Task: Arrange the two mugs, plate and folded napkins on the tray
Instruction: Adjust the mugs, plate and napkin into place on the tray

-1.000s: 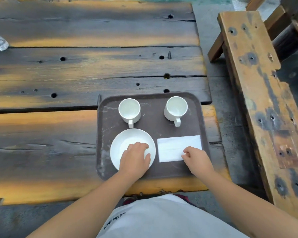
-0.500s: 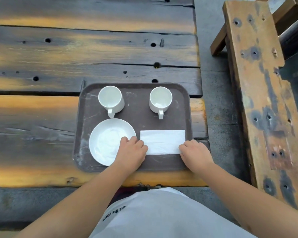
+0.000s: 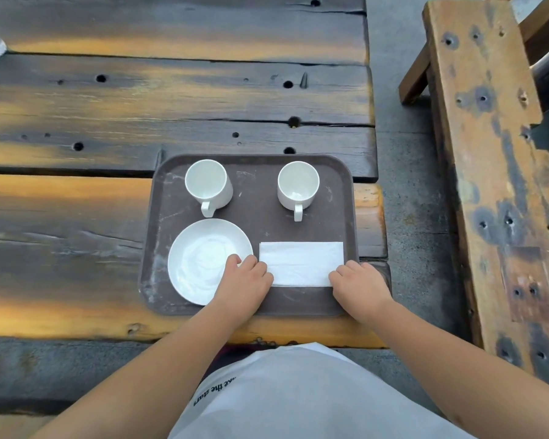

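Hands (image 3: 301,285) flanking napkin (image 3: 301,263), plate (image 3: 203,258) touching left, mugs (image 3: 208,185) behind

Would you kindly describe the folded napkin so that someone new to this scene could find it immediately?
Start at the brown tray on the wooden table. On its near half, right of the round plate, lies the folded napkin, with the left hand and right hand at its near corners. It is the only flat, rectangular white thing; the two mugs stand beyond it.

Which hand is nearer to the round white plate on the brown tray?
Left. The left hand overlaps the round white plate's right rim; the right hand is beyond the folded white napkin, at its right corner.
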The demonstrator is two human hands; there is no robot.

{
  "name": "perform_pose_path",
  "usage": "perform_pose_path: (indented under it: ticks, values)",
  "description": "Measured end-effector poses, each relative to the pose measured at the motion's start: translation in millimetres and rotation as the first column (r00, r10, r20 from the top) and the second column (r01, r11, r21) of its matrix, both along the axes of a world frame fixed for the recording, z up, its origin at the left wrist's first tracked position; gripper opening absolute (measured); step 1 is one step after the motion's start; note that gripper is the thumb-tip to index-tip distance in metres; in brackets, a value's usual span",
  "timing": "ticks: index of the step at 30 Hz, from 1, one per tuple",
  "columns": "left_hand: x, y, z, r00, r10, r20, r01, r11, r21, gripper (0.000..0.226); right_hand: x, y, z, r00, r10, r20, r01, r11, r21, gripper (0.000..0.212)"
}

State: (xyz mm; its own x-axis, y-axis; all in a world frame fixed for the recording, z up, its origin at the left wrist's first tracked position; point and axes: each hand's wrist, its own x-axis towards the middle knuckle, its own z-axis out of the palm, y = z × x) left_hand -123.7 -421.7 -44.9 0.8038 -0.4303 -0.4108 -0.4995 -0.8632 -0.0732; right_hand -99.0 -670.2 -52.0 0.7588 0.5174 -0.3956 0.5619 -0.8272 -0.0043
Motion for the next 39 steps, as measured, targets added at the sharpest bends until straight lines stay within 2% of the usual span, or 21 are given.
perform_pose_path:
  ticks: [8, 11, 15, 18, 21, 23, 26, 31, 39]
  values:
    - [-5, 2, -3, 0.999, -0.019, 0.051, 0.021, 0.999, -0.049, 0.015, -2, -3, -1, 0.999, -0.037, 0.002, 0.037, 0.999, 0.016, 0.025]
    - [-4, -3, -4, 0.998, 0.048, 0.038, -0.042, 0.99, -0.136, 0.016, -3, -4, -4, 0.996, -0.08, -0.028, 0.081, 0.996, 0.024, 0.015]
    - [3, -16, -6, 0.986, 0.166, 0.0, -0.16, 0.951, -0.266, 0.027, 0, -3, -6, 0.992, -0.122, 0.042, 0.115, 0.983, 0.146, 0.004]
    - [7, -28, -15, 0.981, 0.163, -0.108, -0.192, 0.907, -0.375, 0.048, 4, 1, -11, 0.998, -0.033, 0.051, 0.024, 0.984, 0.176, 0.03]
    - [4, -35, -23, 0.976, 0.142, -0.164, -0.188, 0.931, -0.312, 0.058, 2, 7, -18, 1.0, 0.015, -0.024, -0.011, 0.989, 0.147, 0.061]
    - [1, -31, -26, 0.977, 0.152, -0.151, -0.19, 0.942, -0.277, 0.058, -2, 10, -23, 0.997, -0.007, -0.076, 0.015, 0.994, 0.105, 0.067]
    - [-1, -24, -28, 0.986, 0.126, -0.113, -0.151, 0.955, -0.257, 0.056, -5, 12, -28, 0.992, -0.059, -0.111, 0.07, 0.992, 0.102, 0.068]
    - [1, -21, -32, 0.992, 0.07, -0.1, -0.09, 0.975, -0.204, 0.06, -7, 10, -28, 0.989, -0.059, -0.134, 0.069, 0.995, 0.073, 0.07]
    - [3, -19, -29, 0.997, 0.058, -0.046, -0.065, 0.986, -0.154, 0.065, -5, 9, -21, 0.99, -0.087, -0.108, 0.094, 0.994, 0.057, 0.056]
